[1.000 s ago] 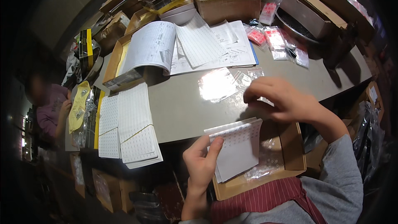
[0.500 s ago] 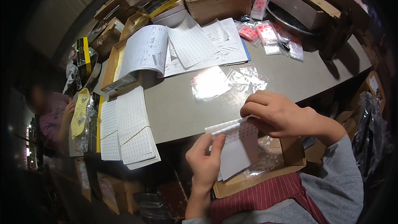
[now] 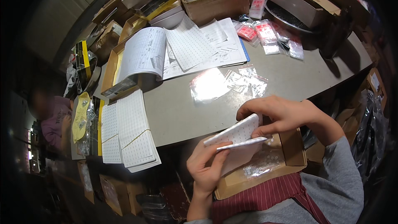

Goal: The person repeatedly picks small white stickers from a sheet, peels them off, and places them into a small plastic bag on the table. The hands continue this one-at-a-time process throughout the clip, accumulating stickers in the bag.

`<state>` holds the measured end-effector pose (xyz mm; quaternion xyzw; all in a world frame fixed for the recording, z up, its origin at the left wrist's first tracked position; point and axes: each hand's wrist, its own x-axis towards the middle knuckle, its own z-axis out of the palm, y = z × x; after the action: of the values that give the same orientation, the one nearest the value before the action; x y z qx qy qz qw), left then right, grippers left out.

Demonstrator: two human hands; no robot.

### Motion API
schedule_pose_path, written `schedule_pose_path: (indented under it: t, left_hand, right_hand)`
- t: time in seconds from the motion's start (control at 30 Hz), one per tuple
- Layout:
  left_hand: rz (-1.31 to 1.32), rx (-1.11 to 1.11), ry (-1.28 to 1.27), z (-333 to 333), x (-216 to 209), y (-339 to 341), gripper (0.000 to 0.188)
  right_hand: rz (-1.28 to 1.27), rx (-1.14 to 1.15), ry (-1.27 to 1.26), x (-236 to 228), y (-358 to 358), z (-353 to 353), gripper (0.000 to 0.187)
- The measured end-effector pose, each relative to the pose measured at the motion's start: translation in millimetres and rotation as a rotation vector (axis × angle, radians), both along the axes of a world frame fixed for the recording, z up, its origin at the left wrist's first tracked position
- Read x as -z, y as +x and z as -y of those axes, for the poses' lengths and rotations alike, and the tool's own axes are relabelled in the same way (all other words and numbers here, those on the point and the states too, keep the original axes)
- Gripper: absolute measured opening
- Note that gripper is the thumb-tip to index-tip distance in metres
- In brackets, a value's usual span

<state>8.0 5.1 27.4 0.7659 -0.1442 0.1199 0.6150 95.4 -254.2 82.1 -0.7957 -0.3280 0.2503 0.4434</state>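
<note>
A stack of white sheets (image 3: 236, 133) printed with rows of small marks is between my hands, just off the table's front edge. Its far part stands apart from a near folded part, leaving a gap. At the lower left corner my left hand (image 3: 205, 164) pinches it between thumb and fingers. My right hand (image 3: 282, 114) grips the right end, fingers curled behind the far part and the thumb by the gap. Directly below, an open cardboard box (image 3: 295, 151) holds a clear bag with small round translucent pieces (image 3: 265, 165).
Banded stacks of printed sheets (image 3: 134, 130) lie on the left. Behind are an open booklet (image 3: 143, 52), clear zip bags (image 3: 211, 85), red-and-white packets (image 3: 267, 37) and a round tray of black pieces (image 3: 286, 14). Another person (image 3: 56, 118) sits at far left.
The sheets have tipped and parted, with a gap between the far and near parts. My right hand has shifted slightly, its thumb coming round to the gap.
</note>
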Motion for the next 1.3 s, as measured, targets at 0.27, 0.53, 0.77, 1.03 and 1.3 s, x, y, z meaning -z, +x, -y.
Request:
schedule_pose_path:
  t: [0.27, 0.53, 0.77, 1.03, 1.3]
  left_hand:
    - [-0.167, 0.046, -0.151, -6.8, -9.1, 2.1, 0.020]
    - [-0.191, 0.101, -0.067, -9.0, -7.7, -0.7, 0.018]
    - [-0.272, 0.096, -0.196, -2.4, -10.5, 6.4, 0.018]
    - [-0.169, 0.011, 0.071, -5.2, -6.5, 4.2, 0.018]
    - [-0.174, 0.018, 0.028, -0.2, -4.5, 6.7, 0.017]
  right_hand:
    - [-0.109, 0.174, 0.138, 12.0, -11.9, 6.3, 0.039]
    - [-0.098, 0.163, 0.148, 11.5, -13.3, 5.9, 0.029]
    - [-0.092, 0.142, 0.058, 14.0, -16.7, 3.1, 0.029]
    - [0.501, 0.070, 0.005, 11.8, -5.3, 9.7, 0.030]
    - [0.746, 0.041, -0.236, 10.8, -27.5, -4.7, 0.028]
